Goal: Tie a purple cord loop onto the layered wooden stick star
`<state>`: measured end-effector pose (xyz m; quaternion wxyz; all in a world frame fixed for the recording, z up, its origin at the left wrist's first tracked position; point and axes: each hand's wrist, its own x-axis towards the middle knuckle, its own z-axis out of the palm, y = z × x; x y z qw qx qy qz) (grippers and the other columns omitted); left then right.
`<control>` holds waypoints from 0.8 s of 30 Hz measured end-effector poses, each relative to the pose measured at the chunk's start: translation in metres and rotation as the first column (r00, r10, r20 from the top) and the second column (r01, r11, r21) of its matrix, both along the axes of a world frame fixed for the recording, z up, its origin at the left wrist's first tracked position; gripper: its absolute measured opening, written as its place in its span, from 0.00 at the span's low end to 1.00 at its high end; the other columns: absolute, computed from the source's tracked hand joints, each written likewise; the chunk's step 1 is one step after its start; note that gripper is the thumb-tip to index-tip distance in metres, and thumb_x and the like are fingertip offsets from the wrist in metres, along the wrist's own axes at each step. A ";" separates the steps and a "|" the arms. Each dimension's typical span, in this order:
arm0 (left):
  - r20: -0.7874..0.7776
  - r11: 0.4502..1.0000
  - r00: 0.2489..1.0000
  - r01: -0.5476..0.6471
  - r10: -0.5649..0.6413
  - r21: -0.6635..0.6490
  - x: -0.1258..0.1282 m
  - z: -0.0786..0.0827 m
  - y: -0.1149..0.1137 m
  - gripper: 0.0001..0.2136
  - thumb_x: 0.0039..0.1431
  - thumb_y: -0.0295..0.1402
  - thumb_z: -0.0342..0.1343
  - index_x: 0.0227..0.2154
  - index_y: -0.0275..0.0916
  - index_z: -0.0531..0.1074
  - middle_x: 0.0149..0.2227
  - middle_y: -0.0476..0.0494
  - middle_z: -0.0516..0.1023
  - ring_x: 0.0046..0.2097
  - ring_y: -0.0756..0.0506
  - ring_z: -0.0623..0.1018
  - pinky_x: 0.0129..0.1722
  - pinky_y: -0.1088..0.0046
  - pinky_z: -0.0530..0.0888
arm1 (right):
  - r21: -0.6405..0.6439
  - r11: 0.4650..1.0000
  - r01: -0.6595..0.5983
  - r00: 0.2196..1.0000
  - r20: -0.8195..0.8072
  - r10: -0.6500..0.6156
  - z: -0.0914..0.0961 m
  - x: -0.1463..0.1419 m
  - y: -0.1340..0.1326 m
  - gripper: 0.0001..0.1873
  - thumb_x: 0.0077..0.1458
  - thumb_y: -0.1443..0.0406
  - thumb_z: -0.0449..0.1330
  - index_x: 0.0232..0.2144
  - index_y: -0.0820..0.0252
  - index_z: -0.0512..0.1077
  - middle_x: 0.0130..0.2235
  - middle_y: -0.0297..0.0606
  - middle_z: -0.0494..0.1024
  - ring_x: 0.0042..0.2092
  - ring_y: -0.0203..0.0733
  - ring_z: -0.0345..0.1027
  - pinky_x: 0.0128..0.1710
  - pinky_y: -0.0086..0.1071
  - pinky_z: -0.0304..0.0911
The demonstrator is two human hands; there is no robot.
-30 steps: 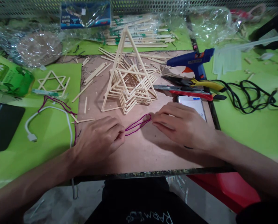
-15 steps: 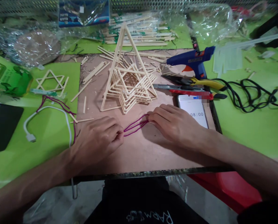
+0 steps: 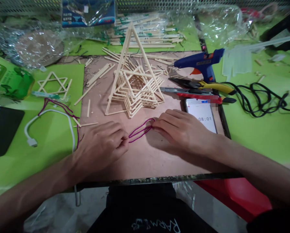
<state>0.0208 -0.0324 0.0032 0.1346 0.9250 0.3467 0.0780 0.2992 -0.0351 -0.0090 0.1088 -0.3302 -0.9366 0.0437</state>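
Note:
Several strands of purple string [image 3: 140, 131] run between my two hands, just above the board. My left hand [image 3: 106, 142] pinches their left ends between thumb and fingers. The right ends are gripped in the fingertips of my right hand [image 3: 177, 127]. Beyond the hands stands a wooden-stick frame [image 3: 135, 94], a tall triangle around stacked six-pointed stars. More purple string [image 3: 59, 103] lies at the left, near a white cable [image 3: 70, 124]. Under and beside my right wrist lies a phone [image 3: 200, 111] showing a timer.
A blue glue gun [image 3: 198, 63], yellow-handled pliers [image 3: 208, 85] and a red-handled tool [image 3: 195, 96] lie at the right. A single stick star [image 3: 52, 84] rests at the left. Wrapped chopsticks [image 3: 149, 32] and clear plastic [image 3: 38, 45] cover the back. Loose sticks [image 3: 98, 76] are scattered leftward of the frame.
My right hand has shifted slightly left, and the strands between the hands bow a little more. My left hand has stayed nearly still.

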 end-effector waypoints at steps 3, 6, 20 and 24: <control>-0.023 0.999 1.000 0.007 -0.008 -0.038 0.000 0.000 0.000 0.07 0.62 0.27 0.53 0.29 0.38 0.73 0.32 0.47 0.77 0.37 0.46 0.77 0.39 0.67 0.72 | 0.003 1.000 -0.015 0.999 0.038 0.015 -0.001 -0.001 0.000 0.10 0.63 0.71 0.54 0.43 0.67 0.73 0.42 0.44 0.76 0.41 0.43 0.66 0.44 0.37 0.65; -0.007 1.000 1.000 -0.001 0.001 -0.028 0.000 0.001 0.000 0.06 0.61 0.27 0.53 0.30 0.38 0.73 0.32 0.47 0.77 0.37 0.46 0.77 0.39 0.67 0.73 | 0.023 0.999 -0.031 0.993 0.111 0.029 -0.001 -0.003 0.001 0.09 0.63 0.71 0.54 0.41 0.67 0.74 0.40 0.44 0.75 0.39 0.44 0.64 0.42 0.37 0.64; -0.042 0.997 0.999 0.004 -0.007 -0.083 -0.004 0.002 -0.001 0.08 0.63 0.28 0.51 0.30 0.39 0.73 0.33 0.47 0.77 0.39 0.46 0.77 0.42 0.65 0.72 | 0.101 0.995 -0.028 0.984 0.178 0.009 -0.001 0.001 0.005 0.08 0.63 0.71 0.54 0.42 0.67 0.72 0.38 0.43 0.73 0.39 0.45 0.61 0.40 0.37 0.59; 0.001 0.994 1.000 -0.001 0.001 -0.106 -0.004 0.006 0.000 0.05 0.62 0.29 0.54 0.32 0.39 0.73 0.34 0.48 0.78 0.39 0.46 0.77 0.43 0.66 0.73 | 0.095 0.995 -0.034 0.982 0.186 0.016 -0.002 0.003 0.005 0.08 0.63 0.70 0.54 0.41 0.66 0.72 0.38 0.43 0.72 0.38 0.45 0.61 0.39 0.37 0.59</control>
